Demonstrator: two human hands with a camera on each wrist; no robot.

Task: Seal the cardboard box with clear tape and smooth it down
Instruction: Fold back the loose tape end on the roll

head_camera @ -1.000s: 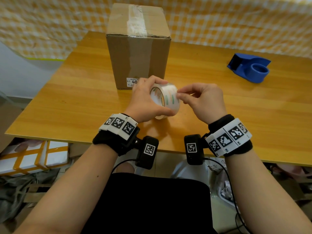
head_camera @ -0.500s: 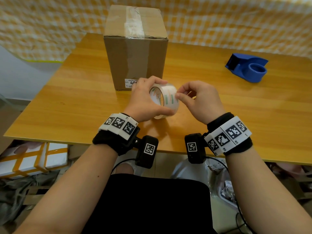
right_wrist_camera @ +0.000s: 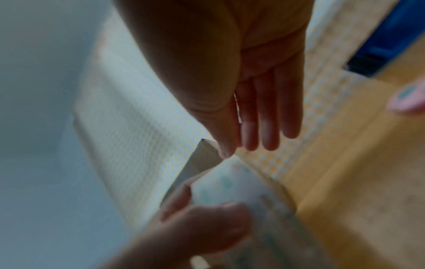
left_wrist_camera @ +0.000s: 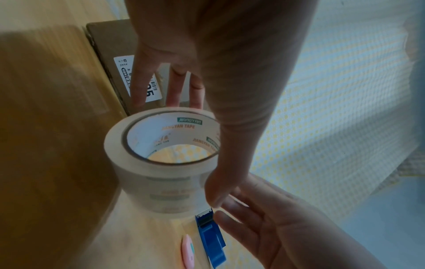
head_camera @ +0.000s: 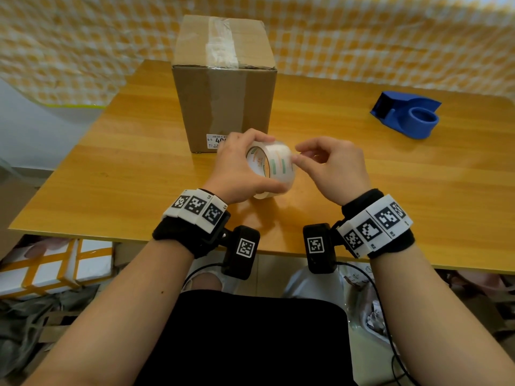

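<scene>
A tall cardboard box point(head_camera: 223, 84) stands on the wooden table point(head_camera: 133, 174), with an old strip of clear tape over its top and down its front. Just in front of it my left hand point(head_camera: 271, 162) grips a roll of clear tape point(head_camera: 280, 171), fingers over the top and thumb under the near side. The roll point(left_wrist_camera: 165, 191) has a white printed core. My right hand point(head_camera: 298, 155) is at the roll's right face, its thumb tip touching the outer layer. Its fingers point(right_wrist_camera: 264, 118) are nearly straight. No free tape end shows.
A blue tape dispenser point(head_camera: 407, 115) lies at the table's right rear, and its toothed blade point(left_wrist_camera: 203, 214) shows in the left wrist view. A small pink object point(left_wrist_camera: 188, 251) lies on the table near it. A checked cloth point(head_camera: 362, 37) hangs behind. Boxes and clutter point(head_camera: 50, 268) lie on the floor.
The right hand's fingers have loosened from a tight pinch at the roll's edge and spread out. The left hand and the roll have hardly moved.
</scene>
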